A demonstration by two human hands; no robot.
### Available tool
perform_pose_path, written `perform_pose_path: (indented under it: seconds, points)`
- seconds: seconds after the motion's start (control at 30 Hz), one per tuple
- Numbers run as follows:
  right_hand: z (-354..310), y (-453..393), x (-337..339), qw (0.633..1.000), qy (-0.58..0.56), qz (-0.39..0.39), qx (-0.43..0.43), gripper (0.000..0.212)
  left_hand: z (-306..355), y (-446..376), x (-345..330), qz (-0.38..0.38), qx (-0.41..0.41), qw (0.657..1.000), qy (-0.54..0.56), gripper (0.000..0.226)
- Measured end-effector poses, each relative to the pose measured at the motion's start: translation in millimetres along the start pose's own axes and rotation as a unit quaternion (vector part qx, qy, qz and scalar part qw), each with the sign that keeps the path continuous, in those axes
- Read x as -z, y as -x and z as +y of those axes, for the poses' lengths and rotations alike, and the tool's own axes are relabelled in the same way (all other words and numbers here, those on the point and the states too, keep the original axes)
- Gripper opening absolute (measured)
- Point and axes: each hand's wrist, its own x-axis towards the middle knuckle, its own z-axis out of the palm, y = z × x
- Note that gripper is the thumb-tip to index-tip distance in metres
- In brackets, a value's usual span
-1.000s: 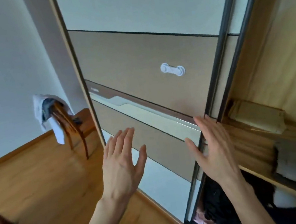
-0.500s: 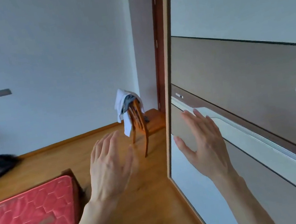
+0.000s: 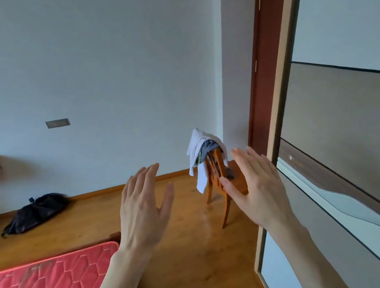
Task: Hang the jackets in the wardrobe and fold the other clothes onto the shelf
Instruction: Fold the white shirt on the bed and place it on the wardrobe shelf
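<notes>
Wardrobe (image 3: 358,142) shifted right; clothes (image 3: 201,152) on chair (image 3: 217,181)

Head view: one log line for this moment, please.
left hand: open, empty | right hand: open, empty | clothes: draped on chair | wardrobe door: right

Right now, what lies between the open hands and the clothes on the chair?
Head view: only bare wooden floor between the hands and the chair holding the clothes.

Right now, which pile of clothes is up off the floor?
The white and grey clothes draped over the wooden chair by the wardrobe door. The black heap lies on the floor near the left wall.
</notes>
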Motion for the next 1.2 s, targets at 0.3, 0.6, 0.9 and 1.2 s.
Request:
perform_pose_path:
  seconds: [0.3,0.6,0.9,1.2]
  points:
    - [36.8,-92.0,-76.9,1.000,0.005,-0.018,0.017,0.070,-34.9,-77.6,-64.3,0.000,0.019,1.000,-0.014,0.057]
    - [63.9,-187.1,-174.5,0.999,0.007,-0.025,0.027,0.069,-110.4,-176.7,-150.3,-0.010,0.011,1.000,-0.008,0.056]
    - [95.9,-281.3,-284.6,0.999,0.022,-0.042,-0.002,0.071,-204.5,-281.0,-245.2,-0.039,-0.019,0.998,-0.035,0.056]
    - [135.0,-340.3,-374.8,0.998,0.018,-0.063,-0.026,0.071,-248.5,-357.8,-337.8,-0.074,-0.026,0.997,-0.026,0.055]
